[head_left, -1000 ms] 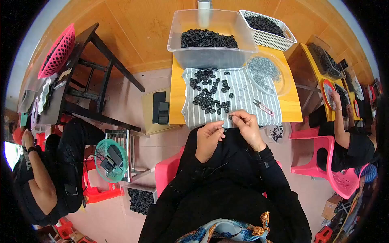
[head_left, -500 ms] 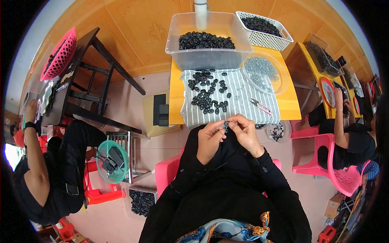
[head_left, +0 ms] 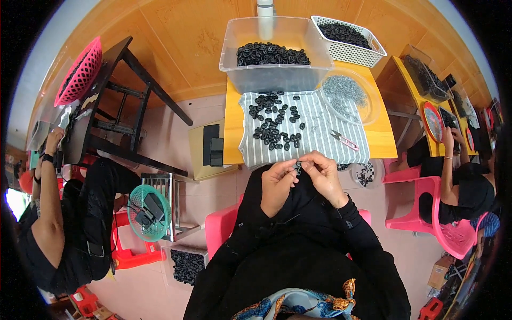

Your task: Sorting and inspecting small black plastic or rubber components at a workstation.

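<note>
My left hand (head_left: 277, 186) and my right hand (head_left: 325, 178) meet over my lap, just off the table's front edge. Between their fingertips they pinch one small black oval part (head_left: 298, 166); its details are partly covered by the fingers. In front of them a grey-and-white striped cloth (head_left: 320, 148) covers the table. Many loose black oval parts (head_left: 273, 128) are spread over its left half. Thread snips (head_left: 344, 140) with pink handles lie at the cloth's right. Behind the snips, a clear round tray (head_left: 369, 111) holds a heap of small silvery metal pieces (head_left: 344, 90).
A clear plastic bin (head_left: 277, 81) and a white perforated basket (head_left: 356, 55), both with black parts, stand at the table's back. Co-workers sit left (head_left: 50, 224) and right (head_left: 472, 184). A green basket (head_left: 133, 229) and a pink chair (head_left: 440, 208) flank me.
My hands keep the same pinch with hardly any movement. The co-worker at the left has shifted an arm over their table; the one at the right has moved their hands slightly.
</note>
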{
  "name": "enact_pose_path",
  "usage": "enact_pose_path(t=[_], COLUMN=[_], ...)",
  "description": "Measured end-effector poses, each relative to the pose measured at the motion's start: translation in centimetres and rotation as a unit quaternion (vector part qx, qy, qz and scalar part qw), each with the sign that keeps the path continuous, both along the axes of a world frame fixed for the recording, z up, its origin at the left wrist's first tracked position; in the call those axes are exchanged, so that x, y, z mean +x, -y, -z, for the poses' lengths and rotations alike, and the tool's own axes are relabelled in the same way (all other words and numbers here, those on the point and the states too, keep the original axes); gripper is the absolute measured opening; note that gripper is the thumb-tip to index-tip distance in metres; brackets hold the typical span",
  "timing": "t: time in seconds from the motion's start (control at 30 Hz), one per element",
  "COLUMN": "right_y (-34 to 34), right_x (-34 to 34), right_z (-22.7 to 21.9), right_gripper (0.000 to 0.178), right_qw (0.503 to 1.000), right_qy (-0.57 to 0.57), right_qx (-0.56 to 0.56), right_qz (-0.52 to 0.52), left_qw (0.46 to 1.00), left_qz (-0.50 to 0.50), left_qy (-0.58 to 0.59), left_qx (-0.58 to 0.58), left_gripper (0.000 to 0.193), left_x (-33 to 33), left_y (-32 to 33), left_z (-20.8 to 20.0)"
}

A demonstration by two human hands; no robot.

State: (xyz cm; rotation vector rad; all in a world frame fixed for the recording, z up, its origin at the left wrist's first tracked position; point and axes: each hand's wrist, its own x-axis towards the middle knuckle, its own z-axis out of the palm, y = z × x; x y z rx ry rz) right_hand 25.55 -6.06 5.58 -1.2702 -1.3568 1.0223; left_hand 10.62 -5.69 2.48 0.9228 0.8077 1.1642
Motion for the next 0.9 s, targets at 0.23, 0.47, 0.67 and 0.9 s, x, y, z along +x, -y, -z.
enact_pose_path(t=[0.23,0.47,0.67,0.9], right_y=[0.1,0.4,0.8,0.9], right_x=[-0.1,-0.4,-0.4,-0.3], right_z=[0.2,-0.1,0.2,-0.4], right_gripper=[0.010,0.010,0.020,0.026], right_qw=[0.999,1.000,0.999,0.993], right_qy=[-0.036,-0.004,-0.009,0.060], right_qx=[0.008,0.017,0.040,0.099], right_qz=[0.012,-0.012,-0.034,-0.032], left_qw=[1.000,1.000,0.998,0.996], left_qz=[-0.003,-0.007,-0.006,0.014], left_qy=[0.010,0.030,0.065,0.074], left_qx=[-0.005,-0.008,-0.022,-0.047], left_gripper=[0.029,0.027,0.025,0.025], left_x=[0.0,0.0,0.0,0.0], left_y=[0.0,0.0,-0.1,0.0], left_z=[0.1,0.3,0.4,-0.2])
